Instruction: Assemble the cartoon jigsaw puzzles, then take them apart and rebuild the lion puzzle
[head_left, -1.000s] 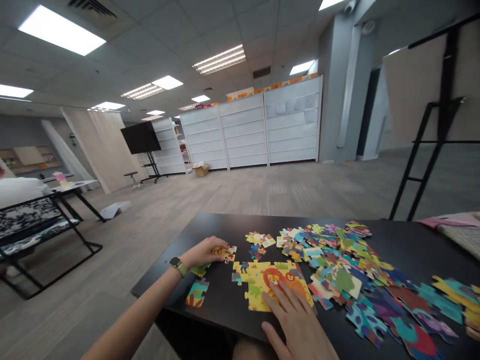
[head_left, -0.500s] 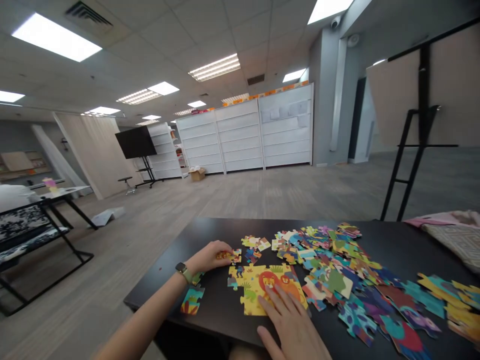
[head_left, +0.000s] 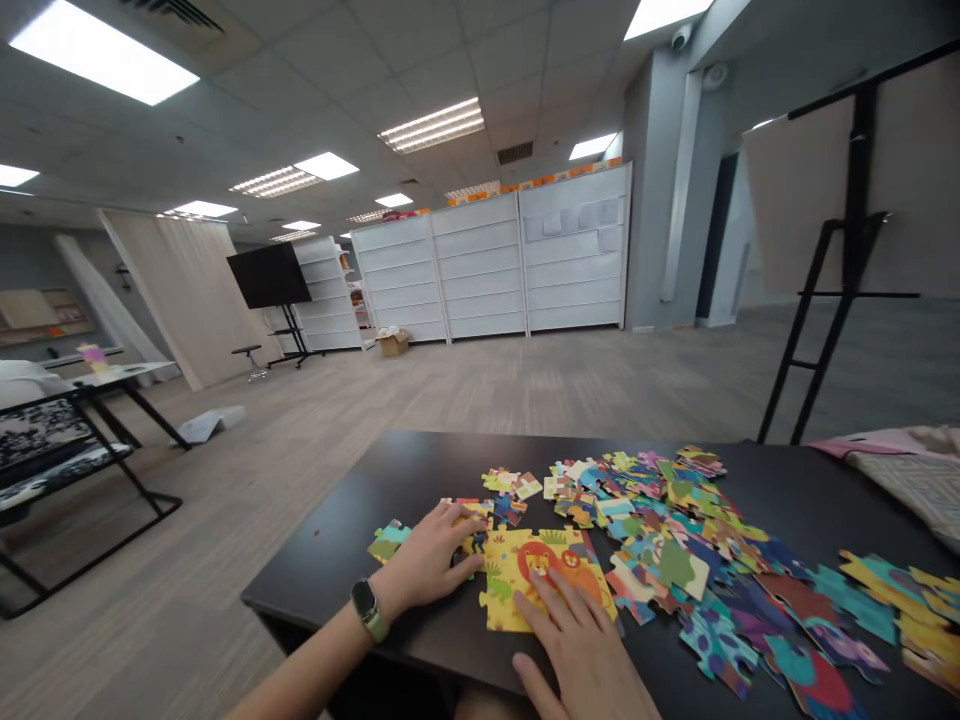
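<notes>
A yellow puzzle section [head_left: 504, 565] with lions on it lies on the dark table. My right hand [head_left: 581, 640] rests flat across its lower right part, fingers spread. At the section's left edge, my left hand [head_left: 431, 550] has its fingers and thumb around a small yellow puzzle piece [head_left: 475, 542], mostly covered by the fingers. An orange-and-red piece [head_left: 484, 508] shows just behind the fingertips. Under and beside my left wrist, a green-and-teal piece [head_left: 387, 541] is partly hidden.
A large heap of loose puzzle pieces [head_left: 675, 540] spreads over the right side of the table [head_left: 330, 545]. A few light pieces [head_left: 514, 483] lie behind the lion section. More yellow pieces [head_left: 930, 620] are at the far right, near a patterned cloth bag [head_left: 911, 470].
My left hand has moved right and toward me, from the orange piece to the lion section's left edge. The orange piece sits further right. My right hand has stayed in place.
</notes>
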